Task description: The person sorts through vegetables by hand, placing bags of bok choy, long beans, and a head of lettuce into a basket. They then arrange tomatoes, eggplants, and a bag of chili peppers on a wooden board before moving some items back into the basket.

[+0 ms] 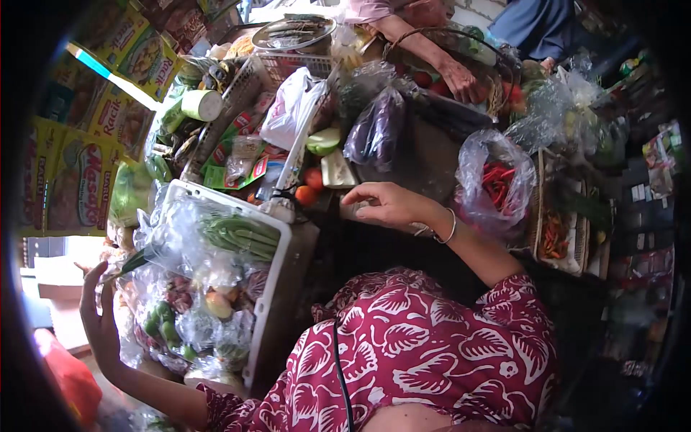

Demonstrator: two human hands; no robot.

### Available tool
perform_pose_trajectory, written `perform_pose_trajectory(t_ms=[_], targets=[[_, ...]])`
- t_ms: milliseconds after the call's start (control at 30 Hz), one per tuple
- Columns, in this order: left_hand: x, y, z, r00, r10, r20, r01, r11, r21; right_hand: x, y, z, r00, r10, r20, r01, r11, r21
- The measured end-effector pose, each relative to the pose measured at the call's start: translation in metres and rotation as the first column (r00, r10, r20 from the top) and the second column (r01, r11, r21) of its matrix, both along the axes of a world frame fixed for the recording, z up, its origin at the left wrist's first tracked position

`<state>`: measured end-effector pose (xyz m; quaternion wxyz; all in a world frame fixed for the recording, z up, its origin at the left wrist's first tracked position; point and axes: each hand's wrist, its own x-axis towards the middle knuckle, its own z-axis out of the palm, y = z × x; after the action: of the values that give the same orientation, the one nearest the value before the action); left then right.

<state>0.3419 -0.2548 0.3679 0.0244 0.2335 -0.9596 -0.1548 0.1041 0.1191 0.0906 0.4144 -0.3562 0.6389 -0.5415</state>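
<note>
My left hand (99, 302) is at the left, beside a white crate (284, 288). Its fingers are apart and slightly bent, close to a dark green leafy tip (135, 261) and clear plastic bags; I see nothing gripped. The crate holds long green beans (241, 237), green peppers (162, 322) and bagged produce. My right hand (381, 203) reaches in from the right, fingers loosely bent and apart, with nothing visibly held. Under its fingertips lies something pale that I cannot make out. Red tomatoes (308, 189) and a cut pale vegetable (337, 171) are just beyond it.
Another person's hand (464, 81) is among vegetables at the top. Bagged eggplants (373, 133), a bag of red chillies (497, 183) and a chilli basket (541, 209) lie ahead and right. Seasoning packets (83, 173) hang left. A plate (294, 34) stands at the back.
</note>
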Motion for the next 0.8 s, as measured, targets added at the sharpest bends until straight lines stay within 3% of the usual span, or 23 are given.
perform_pose_trajectory(t_ms=[100,133,200,267,300,333,433,500,633,667,700,800], targets=[[0.018,0.008,-0.033,0.995,-0.02,-0.1,-0.004,0.973,-0.231,-0.001,0.02,-0.031,0.961,-0.085,-0.261,0.102,0.993,0.052],[0.021,0.017,-0.047,0.986,0.01,-0.169,-0.05,0.971,-0.234,-0.005,0.028,-0.038,0.958,-0.074,-0.279,0.096,0.993,0.065],[0.031,0.028,-0.081,0.923,-0.074,-0.377,0.031,0.992,-0.119,-0.012,0.042,-0.05,0.901,-0.138,-0.411,0.208,0.969,0.131],[0.034,0.049,-0.114,0.891,-0.083,-0.446,0.024,0.99,-0.138,-0.034,0.052,-0.064,0.825,-0.227,-0.517,0.306,0.949,0.071],[0.034,0.058,-0.138,0.832,-0.014,-0.555,0.073,0.994,0.083,-0.048,0.062,-0.063,0.73,-0.23,-0.643,0.351,0.934,0.064],[0.036,0.065,-0.156,0.787,0.085,-0.611,0.132,0.944,0.301,-0.05,0.065,-0.062,0.714,-0.3,-0.633,0.441,0.894,0.075],[0.013,0.097,-0.211,0.827,0.075,-0.557,0.2,0.887,0.416,-0.106,0.097,-0.071,0.244,-0.333,-0.911,0.519,0.838,-0.167],[-0.01,0.117,-0.241,0.844,0.126,-0.522,0.244,0.775,0.583,-0.128,0.113,-0.069,0.1,-0.253,-0.962,0.594,0.791,-0.146],[-0.053,0.142,-0.296,0.831,0.198,-0.52,0.338,0.562,0.755,-0.142,0.123,-0.077,0.179,-0.172,-0.969,0.669,0.743,-0.008],[-0.065,0.147,-0.314,0.814,0.208,-0.543,0.389,0.499,0.774,-0.143,0.127,-0.079,0.263,-0.184,-0.947,0.676,0.736,0.045],[-0.076,0.152,-0.327,0.811,0.209,-0.546,0.392,0.498,0.773,-0.145,0.13,-0.08,0.347,-0.195,-0.917,0.678,0.728,0.102],[-0.092,0.157,-0.352,0.834,0.225,-0.503,0.355,0.478,0.804,-0.134,0.126,-0.087,0.399,-0.213,-0.892,0.663,0.739,0.12]])
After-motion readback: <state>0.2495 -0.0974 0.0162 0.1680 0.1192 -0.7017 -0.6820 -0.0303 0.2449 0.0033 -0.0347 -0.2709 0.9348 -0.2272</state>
